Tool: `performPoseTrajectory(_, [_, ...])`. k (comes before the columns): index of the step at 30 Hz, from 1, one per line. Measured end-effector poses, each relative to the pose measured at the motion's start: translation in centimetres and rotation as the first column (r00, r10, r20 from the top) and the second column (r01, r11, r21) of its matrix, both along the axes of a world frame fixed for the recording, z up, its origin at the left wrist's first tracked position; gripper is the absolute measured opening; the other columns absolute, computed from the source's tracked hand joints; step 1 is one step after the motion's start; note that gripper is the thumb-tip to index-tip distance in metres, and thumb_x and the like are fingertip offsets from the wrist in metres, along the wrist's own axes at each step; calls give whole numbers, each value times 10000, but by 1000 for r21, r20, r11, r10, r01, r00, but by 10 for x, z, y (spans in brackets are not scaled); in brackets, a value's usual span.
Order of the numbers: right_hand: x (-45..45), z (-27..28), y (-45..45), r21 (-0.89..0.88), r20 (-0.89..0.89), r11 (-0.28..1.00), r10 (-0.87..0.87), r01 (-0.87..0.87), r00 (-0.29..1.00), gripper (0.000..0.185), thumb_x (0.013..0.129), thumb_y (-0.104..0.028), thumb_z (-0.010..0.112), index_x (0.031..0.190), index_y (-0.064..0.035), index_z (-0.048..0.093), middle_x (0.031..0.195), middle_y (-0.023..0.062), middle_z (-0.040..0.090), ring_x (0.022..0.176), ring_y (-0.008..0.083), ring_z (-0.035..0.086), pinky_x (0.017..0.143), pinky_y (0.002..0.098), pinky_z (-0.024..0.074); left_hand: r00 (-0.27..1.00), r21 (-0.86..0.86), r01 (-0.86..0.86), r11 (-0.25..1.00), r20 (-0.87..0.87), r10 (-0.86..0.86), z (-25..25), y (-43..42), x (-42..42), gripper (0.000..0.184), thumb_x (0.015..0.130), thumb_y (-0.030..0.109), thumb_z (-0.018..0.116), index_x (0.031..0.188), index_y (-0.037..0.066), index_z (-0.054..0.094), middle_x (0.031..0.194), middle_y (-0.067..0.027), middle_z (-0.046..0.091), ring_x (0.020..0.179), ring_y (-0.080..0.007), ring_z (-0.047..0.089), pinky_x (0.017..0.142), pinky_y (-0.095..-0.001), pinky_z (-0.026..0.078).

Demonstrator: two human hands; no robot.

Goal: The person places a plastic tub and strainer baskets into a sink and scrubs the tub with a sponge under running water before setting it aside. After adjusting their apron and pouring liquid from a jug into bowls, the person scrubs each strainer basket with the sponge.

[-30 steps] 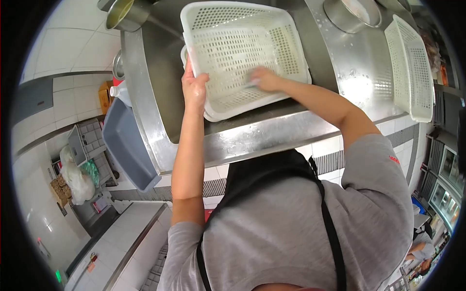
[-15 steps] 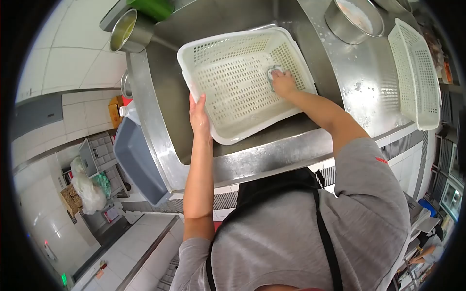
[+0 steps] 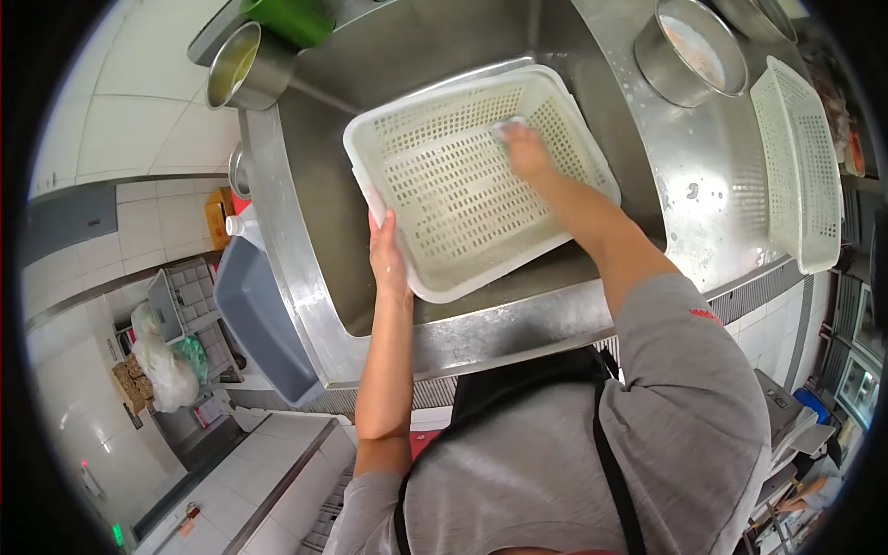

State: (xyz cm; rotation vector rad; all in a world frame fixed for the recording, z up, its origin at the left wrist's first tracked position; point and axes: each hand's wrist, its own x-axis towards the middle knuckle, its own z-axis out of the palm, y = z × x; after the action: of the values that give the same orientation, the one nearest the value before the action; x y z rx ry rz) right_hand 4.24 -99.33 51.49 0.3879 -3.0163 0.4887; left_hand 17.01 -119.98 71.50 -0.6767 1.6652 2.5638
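A white perforated plastic basket (image 3: 462, 190) sits tilted in the metal sink (image 3: 319, 203). At its left side, my left hand (image 3: 387, 254) grips the rim, thumb showing on the near side and the other fingers mostly hidden behind the wall. Inside the basket, my right hand (image 3: 529, 153) is closed on a small greyish-white scrubber (image 3: 507, 126), pressed near the far wall toward the right corner. Motion blurs this hand, and the scrubber's exact make is hard to see.
A second white basket (image 3: 803, 176) stands on the right counter beside a steel pot (image 3: 689, 55) of pale contents. Another steel pot (image 3: 248, 69) and a green container (image 3: 291, 18) are at the sink's far left. A grey tub (image 3: 264, 314) hangs low at left.
My right hand has swept the scrubber left and slightly up relative to the basket, toward the far wall. My left hand keeps its grip on the rim. The whole view has shifted slightly.
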Motion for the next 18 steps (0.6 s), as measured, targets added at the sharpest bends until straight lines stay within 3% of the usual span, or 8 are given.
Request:
performPoseTrajectory(3, [19, 42, -30, 112, 311, 990, -114, 83, 943, 285, 789, -83, 404, 1021, -54, 567, 1040, 105, 542, 967, 268, 500, 842, 376, 391, 1000, -10, -5, 1000, -12, 5, 0, -3, 3, 524, 870, 258, 457, 1322, 74, 267, 1251, -80, 415, 1135, -209, 411, 947, -331, 333])
performPoseTrajectory(5, [52, 49, -72, -321, -125, 862, 372, -392, 920, 231, 793, -129, 422, 954, -82, 581, 938, 120, 562, 898, 275, 524, 809, 381, 400, 1000, 13, -18, 1000, -24, 18, -3, -1, -2, 517, 873, 253, 452, 1322, 74, 268, 1246, -79, 420, 1134, -211, 412, 947, -334, 332])
performPoseTrajectory(7, [56, 89, -94, -314, -466, 559, 613, -767, 638, 219, 784, -138, 436, 945, -103, 581, 944, 115, 558, 906, 269, 519, 788, 387, 406, 999, 51, 27, 998, -49, -24, -2, -4, -1, 486, 883, 209, 454, 1313, 65, 280, 1229, -73, 438, 1108, -189, 434, 929, -320, 352])
performPoseTrajectory(8, [47, 79, -93, -323, -472, 561, 602, -762, 644, 219, 784, -138, 436, 945, -103, 581, 944, 115, 558, 906, 269, 519, 788, 387, 406, 998, 38, 34, 999, -46, -32, 0, -4, 3, 486, 883, 209, 454, 1313, 65, 280, 1229, -73, 438, 1108, -189, 434, 929, -320, 352])
performPoseTrajectory(10, [3, 41, -71, -330, -186, 829, 412, -452, 892, 282, 770, -118, 453, 1027, -128, 569, 1067, 109, 506, 981, 265, 474, 825, 382, 391, 999, -79, -37, 996, 36, 40, 6, 4, 2, 498, 876, 221, 450, 1319, 78, 275, 1230, -79, 433, 1112, -209, 430, 935, -328, 344])
performPoseTrajectory(12, [-9, 26, -26, -106, 78, 993, -52, 60, 996, 277, 750, -48, 454, 1004, -76, 562, 1096, 95, 473, 990, 280, 446, 855, 378, 376, 998, -74, -47, 996, 44, 50, 5, 4, 0, 507, 866, 201, 464, 1320, 79, 274, 1227, -77, 434, 1110, -204, 431, 930, -323, 349])
performPoseTrajectory(17, [-59, 33, 24, -93, -209, 985, -164, 147, 964, 284, 740, -52, 466, 1013, -82, 539, 1085, 108, 467, 972, 300, 445, 858, 383, 373, 1000, -63, -9, 998, 1, 9, 11, 5, -4, 546, 852, 197, 505, 1323, 66, 262, 1257, -77, 414, 1144, -188, 399, 962, -317, 300])
performPoseTrajectory(18, [-64, 28, 21, 68, 4, 983, -172, 171, 985, 507, 648, -96, 593, 1142, -100, 478, 1109, 121, 455, 1045, 291, 405, 913, 381, 338, 1000, -65, 11, 998, -13, -12, 21, 11, -6, 571, 844, 193, 518, 1332, 76, 244, 1265, -69, 406, 1157, -192, 386, 968, -321, 291])
